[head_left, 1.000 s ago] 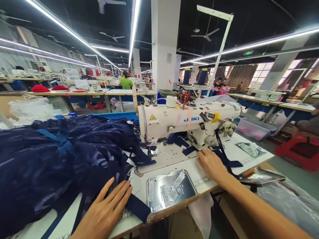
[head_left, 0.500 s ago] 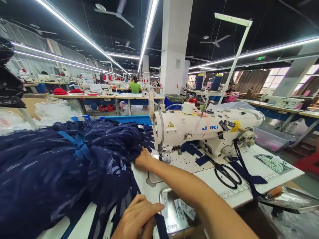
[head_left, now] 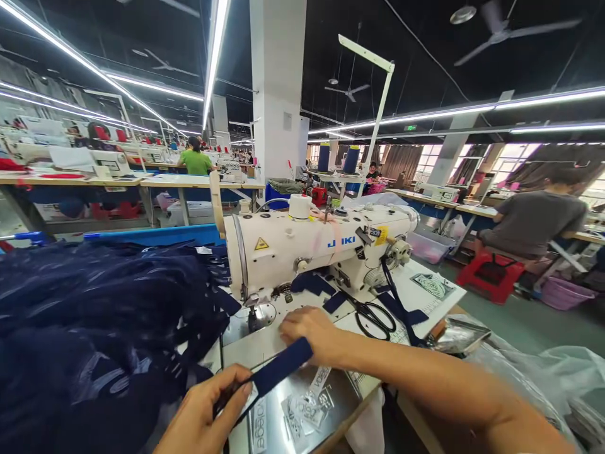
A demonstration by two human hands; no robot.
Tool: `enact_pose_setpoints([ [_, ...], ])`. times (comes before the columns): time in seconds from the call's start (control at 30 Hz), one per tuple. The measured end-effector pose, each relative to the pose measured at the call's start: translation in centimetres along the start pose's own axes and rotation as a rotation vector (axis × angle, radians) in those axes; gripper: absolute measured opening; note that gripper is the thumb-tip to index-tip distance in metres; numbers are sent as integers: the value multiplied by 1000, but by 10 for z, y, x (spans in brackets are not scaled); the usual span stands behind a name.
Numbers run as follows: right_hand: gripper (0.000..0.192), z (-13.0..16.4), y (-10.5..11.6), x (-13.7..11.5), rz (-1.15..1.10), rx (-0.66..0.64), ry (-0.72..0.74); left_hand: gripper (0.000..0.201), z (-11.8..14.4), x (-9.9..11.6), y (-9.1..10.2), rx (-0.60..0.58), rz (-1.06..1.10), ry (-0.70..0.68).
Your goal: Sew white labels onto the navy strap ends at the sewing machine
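My left hand (head_left: 212,403) pinches a navy fabric strip (head_left: 281,369) between thumb and fingers, low in front of the sewing machine (head_left: 278,249). The strip's free end stretches up and right, overlapping my right hand (head_left: 309,331). That hand is curled over the machine bed, right of the presser foot (head_left: 258,315); whatever its fingers hold is hidden. Below both hands, printed white labels (head_left: 307,413) lie on a shiny metal tray (head_left: 345,394). A large heap of navy garments (head_left: 108,315) fills the left side.
Black-handled scissors (head_left: 375,321) lie on the machine table beside navy scraps (head_left: 314,284). A dark strip (head_left: 394,296) hangs from the machine's right end. Clear plastic (head_left: 543,372) bulges at lower right. One person sits on a red stool (head_left: 491,277), another in green works further back.
The view has swung right. My right hand has left the garment heap and come back toward my left hand, which now lifts the navy strip above the tray.
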State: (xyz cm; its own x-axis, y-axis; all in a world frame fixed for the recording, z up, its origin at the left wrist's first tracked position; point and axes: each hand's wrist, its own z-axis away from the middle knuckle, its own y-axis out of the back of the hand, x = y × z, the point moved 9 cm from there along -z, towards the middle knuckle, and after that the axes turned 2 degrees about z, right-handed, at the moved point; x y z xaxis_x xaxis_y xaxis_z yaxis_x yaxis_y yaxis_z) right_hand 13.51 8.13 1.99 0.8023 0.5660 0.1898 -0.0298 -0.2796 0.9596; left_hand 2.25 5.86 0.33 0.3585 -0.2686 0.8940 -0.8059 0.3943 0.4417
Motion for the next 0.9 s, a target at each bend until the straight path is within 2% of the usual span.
enact_pose_setpoints([
  [0.07,17,23,-5,49,138,-49,-250,33,-20,5,-4,19,35,-8],
  [0.17,20,40,-16,82,177,-71,-357,30,-46,3,-13,20,139,44],
  [0.23,22,41,-26,82,164,-70,-333,31,-54,-4,-14,59,228,92],
  [0.4,20,32,-32,48,64,19,-102,31,-49,-22,-12,109,360,189],
  [0.5,14,29,-29,59,24,19,-207,30,-46,-25,-10,123,357,197],
  [0.6,8,28,-34,80,-40,-82,-363,27,-48,-27,-9,127,328,173],
  [0.7,2,25,-40,88,-189,-158,-385,19,-52,-29,-8,128,221,149],
  [0.8,4,24,-43,92,-249,-164,-378,10,-53,-24,-4,144,-56,89],
  [0.87,7,26,-40,92,-252,-99,-379,10,-52,-19,-1,165,-278,50],
  [0.9,9,28,-36,92,-251,-26,-388,12,-52,-15,-1,170,-387,32],
])
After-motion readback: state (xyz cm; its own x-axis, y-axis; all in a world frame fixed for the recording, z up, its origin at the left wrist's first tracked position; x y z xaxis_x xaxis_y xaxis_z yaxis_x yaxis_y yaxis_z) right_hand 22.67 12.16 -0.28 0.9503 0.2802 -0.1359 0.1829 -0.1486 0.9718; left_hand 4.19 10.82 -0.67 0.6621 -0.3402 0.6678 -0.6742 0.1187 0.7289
